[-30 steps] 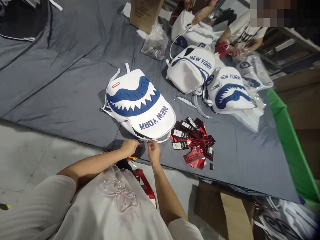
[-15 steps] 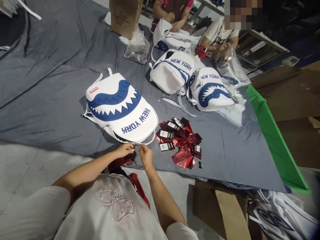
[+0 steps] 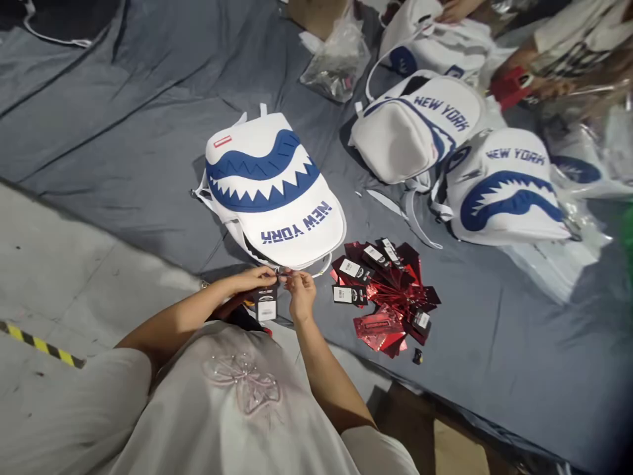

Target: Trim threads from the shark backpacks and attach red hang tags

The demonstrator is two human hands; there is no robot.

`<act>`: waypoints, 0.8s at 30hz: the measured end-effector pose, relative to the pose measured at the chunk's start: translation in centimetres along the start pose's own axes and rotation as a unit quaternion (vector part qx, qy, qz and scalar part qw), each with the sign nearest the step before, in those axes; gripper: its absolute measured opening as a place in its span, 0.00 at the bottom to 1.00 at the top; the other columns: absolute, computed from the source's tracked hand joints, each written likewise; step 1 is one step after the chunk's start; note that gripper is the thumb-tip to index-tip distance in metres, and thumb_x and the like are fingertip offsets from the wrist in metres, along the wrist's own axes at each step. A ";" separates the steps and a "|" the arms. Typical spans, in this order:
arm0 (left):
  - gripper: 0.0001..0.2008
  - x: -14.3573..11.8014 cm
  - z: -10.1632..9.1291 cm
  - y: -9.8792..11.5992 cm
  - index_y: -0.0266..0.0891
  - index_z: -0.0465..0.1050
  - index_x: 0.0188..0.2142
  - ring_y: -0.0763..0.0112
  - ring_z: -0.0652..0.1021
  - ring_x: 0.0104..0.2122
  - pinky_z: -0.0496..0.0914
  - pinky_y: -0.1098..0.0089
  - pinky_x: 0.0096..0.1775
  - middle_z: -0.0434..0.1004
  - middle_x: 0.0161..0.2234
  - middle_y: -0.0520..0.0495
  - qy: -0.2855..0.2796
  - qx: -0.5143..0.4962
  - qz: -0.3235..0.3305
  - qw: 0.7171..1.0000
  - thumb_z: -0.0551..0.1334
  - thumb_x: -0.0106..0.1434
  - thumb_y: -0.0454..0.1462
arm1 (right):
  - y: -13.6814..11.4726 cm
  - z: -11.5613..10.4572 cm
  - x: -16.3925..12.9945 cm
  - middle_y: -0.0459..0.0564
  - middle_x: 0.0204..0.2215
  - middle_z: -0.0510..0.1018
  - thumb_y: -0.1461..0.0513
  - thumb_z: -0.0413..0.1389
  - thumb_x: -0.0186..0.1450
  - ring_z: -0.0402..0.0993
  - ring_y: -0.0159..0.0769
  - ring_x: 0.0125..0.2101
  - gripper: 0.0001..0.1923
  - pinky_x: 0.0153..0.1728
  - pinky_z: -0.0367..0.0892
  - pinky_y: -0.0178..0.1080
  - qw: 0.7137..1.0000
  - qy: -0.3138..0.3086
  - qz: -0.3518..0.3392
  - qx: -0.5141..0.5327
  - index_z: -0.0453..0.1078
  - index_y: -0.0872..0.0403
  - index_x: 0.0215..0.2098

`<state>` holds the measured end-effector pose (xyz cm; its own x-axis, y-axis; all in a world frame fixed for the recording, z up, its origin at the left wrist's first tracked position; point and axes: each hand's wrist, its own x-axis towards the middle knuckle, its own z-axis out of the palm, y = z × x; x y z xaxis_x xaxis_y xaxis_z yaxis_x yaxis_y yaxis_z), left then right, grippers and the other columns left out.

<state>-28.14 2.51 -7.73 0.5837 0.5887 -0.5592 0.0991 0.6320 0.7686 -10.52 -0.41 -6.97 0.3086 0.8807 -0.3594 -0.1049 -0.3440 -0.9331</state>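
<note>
The left hand (image 3: pixel 254 280) and right hand (image 3: pixel 300 290) meet at the near edge of the white backpack (image 3: pixel 274 191), at its 6 o'clock end. The fingers of both hands are pinched closed on a small fitting at the backpack's top rim; the fitting itself is too small to identify. A black hang tag (image 3: pixel 266 303) with a white label hangs just below the left hand, touching its fingers.

The white backpack lies flat on the grey cloth (image 3: pixel 123 132), blue shark-mouth panel facing up, "NEW YORK" lettering toward the person. It sits at 12 o'clock from the hands.

A pile of red and black tags (image 3: pixel 388 290) lies on the cloth at 3 o'clock from the right hand, near but not touching it. Two further backpacks of the same pattern rest at 1 to 2 o'clock: one (image 3: pixel 415 125) upright-tilted, one (image 3: pixel 504 191) on its back. A clear plastic bag (image 3: pixel 339 63) lies at 12 o'clock beyond the first backpack. Another person's hand (image 3: pixel 554 86) is visible at the upper right, beside a red object (image 3: pixel 512 86).
</note>
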 end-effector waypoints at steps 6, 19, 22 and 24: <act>0.38 -1.8 -1.2 -0.6 0.38 0.74 0.44 0.60 0.79 0.40 0.72 0.63 0.41 0.79 0.43 0.38 -0.097 -0.219 -0.048 0.970 0.52 0.56 0.68 | 0.5 -0.5 0.4 0.43 0.27 0.74 0.47 0.54 0.61 0.72 0.30 0.24 0.17 0.24 0.69 0.34 0.999 0.007 -0.031 -0.032 0.59 0.50 0.34; 0.08 -3.4 3.0 -5.0 0.41 0.73 0.39 0.64 0.76 0.42 0.67 0.63 0.50 0.79 0.39 0.45 0.443 0.143 0.170 0.869 0.60 0.64 0.41 | 0.4 -2.5 0.1 0.53 0.37 0.80 0.56 0.50 0.68 0.76 0.43 0.40 0.12 0.46 0.71 0.48 0.907 -0.198 -0.249 -0.275 0.74 0.51 0.39; 0.08 -3.4 0.6 -4.8 0.42 0.77 0.38 0.62 0.76 0.45 0.64 0.61 0.54 0.80 0.40 0.45 0.412 0.150 0.181 0.881 0.61 0.63 0.40 | -0.5 -3.6 0.9 0.52 0.42 0.81 0.59 0.53 0.67 0.74 0.45 0.48 0.09 0.50 0.69 0.49 0.854 -0.300 -0.293 -0.309 0.76 0.48 0.38; 0.08 -2.8 -0.5 -4.6 0.42 0.78 0.39 0.63 0.76 0.44 0.66 0.62 0.53 0.80 0.40 0.45 0.359 0.111 0.187 0.908 0.61 0.62 0.38 | -1.2 -4.0 1.4 0.50 0.51 0.78 0.61 0.52 0.69 0.69 0.45 0.56 0.10 0.52 0.68 0.49 0.780 -0.406 -0.336 -0.337 0.76 0.48 0.39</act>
<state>-30.64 -1.78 -9.82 -0.0588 0.9682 -0.2432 0.2081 0.2501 0.9456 -6.18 -0.08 -6.31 -0.6492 0.7579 0.0632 0.4276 0.4325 -0.7938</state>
